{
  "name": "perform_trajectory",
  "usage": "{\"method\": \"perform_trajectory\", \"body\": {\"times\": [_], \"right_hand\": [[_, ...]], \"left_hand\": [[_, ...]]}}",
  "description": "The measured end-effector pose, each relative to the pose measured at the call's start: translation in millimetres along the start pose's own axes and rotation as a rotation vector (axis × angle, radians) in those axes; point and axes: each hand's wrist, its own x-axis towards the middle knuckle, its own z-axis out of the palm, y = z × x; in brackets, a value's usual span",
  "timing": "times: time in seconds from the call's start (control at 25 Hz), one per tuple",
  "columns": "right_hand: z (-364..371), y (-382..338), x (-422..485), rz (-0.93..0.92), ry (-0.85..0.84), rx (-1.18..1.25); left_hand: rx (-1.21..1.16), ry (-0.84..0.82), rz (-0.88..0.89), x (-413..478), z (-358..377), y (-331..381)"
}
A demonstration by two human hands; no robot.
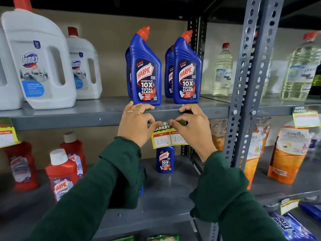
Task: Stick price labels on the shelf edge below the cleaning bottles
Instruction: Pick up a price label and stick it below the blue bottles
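Two rows of blue Harpic bottles (145, 70) with red caps stand on the grey metal shelf, right above its front edge (69, 121). A yellow and green price label (166, 138), marked 120 and 100, hangs against that edge below the bottles. My left hand (137, 122) and my right hand (191, 126) both pinch the label's top strip with thumb and forefinger and press it on the edge, other fingers resting on the shelf lip. Green sleeves cover both arms.
White Domex jugs (40, 61) stand at left, clear bottles (222, 70) at right past the perforated upright (246, 84). Other labels (305, 118) hang on the edge at far right and far left. Red Harpic bottles (60, 173), a small blue one and orange Santoor pouches (288, 153) fill the lower shelf.
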Motion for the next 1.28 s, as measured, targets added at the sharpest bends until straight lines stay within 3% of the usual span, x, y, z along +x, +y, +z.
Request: {"method": "perform_trajectory", "body": {"times": [0.28, 0.52, 1.28], "right_hand": [[5.0, -5.1, 5.1, 0.040, 0.110, 0.023], [14.2, -3.7, 5.1, 0.025, 0.187, 0.006], [24.0, -4.6, 2.8, 0.028, 0.275, 0.004]], "left_hand": [[-0.146, 0.041, -0.111, 10.3, -5.3, 4.1], [-0.123, 0.077, -0.174, 14.4, -0.7, 5.9], [-0.134, 0.121, -0.115, 12.6, -1.4, 6.7]]}}
